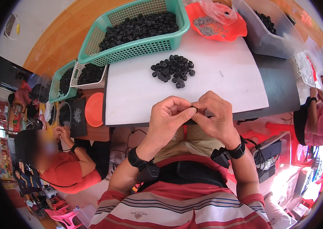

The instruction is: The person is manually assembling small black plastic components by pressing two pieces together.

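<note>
My left hand (173,114) and my right hand (213,114) meet at the near edge of the white work surface (131,87). Between their pinched fingertips sits a small black part (195,108), mostly covered by the thumbs and fingers. It resembles the pieces in the pile, but its exact kind is hidden. Beyond my hands lies a loose pile of small black faceted parts (173,69), some showing a hole. One small thin pin-like piece (221,73) rests alone on the white surface to the right of the pile.
A green basket (138,49) full of black parts stands at the back. Beside it are a red dish (222,36) with small grey pieces and a clear bin (268,42). A person in red (70,168) works at the left; another person (319,118) is at the right.
</note>
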Demonstrator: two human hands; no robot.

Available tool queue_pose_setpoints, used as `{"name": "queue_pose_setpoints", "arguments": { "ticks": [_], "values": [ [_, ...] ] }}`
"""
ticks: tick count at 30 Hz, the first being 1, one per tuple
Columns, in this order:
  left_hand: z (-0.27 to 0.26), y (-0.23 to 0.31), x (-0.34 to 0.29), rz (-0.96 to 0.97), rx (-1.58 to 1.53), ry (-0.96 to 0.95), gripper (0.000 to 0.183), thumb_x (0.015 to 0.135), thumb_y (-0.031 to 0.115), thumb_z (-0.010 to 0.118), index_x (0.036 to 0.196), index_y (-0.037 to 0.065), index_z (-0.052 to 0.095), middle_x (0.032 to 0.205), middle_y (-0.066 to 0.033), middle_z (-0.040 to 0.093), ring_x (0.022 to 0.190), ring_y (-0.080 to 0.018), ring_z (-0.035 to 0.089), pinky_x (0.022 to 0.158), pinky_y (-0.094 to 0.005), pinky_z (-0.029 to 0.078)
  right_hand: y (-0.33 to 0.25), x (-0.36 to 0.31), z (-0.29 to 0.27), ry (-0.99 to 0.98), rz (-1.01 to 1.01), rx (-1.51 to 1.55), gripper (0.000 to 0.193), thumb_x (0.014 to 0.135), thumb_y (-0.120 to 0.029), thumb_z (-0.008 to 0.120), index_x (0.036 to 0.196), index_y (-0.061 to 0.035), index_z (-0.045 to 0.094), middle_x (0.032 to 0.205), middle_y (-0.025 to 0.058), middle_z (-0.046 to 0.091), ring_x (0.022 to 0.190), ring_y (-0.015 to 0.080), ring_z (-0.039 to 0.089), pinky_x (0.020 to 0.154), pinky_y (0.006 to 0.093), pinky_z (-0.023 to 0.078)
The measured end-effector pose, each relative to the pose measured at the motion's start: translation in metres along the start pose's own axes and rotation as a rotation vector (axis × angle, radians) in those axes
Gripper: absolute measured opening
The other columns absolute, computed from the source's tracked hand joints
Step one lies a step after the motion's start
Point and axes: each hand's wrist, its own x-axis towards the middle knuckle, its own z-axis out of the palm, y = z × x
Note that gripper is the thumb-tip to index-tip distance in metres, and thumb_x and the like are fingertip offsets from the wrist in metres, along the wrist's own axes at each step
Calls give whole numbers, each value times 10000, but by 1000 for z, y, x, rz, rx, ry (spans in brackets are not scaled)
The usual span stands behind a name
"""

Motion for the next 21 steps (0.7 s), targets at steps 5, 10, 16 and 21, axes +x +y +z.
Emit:
{"name": "queue_pose_setpoints", "arguments": {
  "ticks": [5,10,16,21],
  "values": [
    [-6,4,4,23,4,10,155,940,43,737,1058,-14,655,1037,-94,726,924,-107,682,817,-248,572,-12,7,-1,-57,69,5,294,784,-53,819,1055,-42,706,930,92,644,634,175,635,555,292,504],
    [-16,35,27,339,369,208,156,905,-3,749,1045,-10,678,1053,-82,747,862,-83,656,753,-233,541,-13,6,-12,38,113,-11,301,828,-37,801,1112,-21,702,1003,120,660,680,166,636,587,281,518],
    [-60,99,99,694,944,486,171,890,52,758,1044,-15,729,1029,-87,756,860,-121,689,790,-269,556,-12,16,-24,76,88,-122,220,845,0,770,1055,5,705,977,123,661,670,181,623,612,286,521],
    [-55,80,88,817,1081,451,154,887,51,747,1011,-33,713,1081,-132,750,907,-201,726,834,-305,568,4,33,-23,65,129,-208,200,847,-15,754,1036,-2,693,987,119,664,668,231,632,626,319,526]
  ]
}}
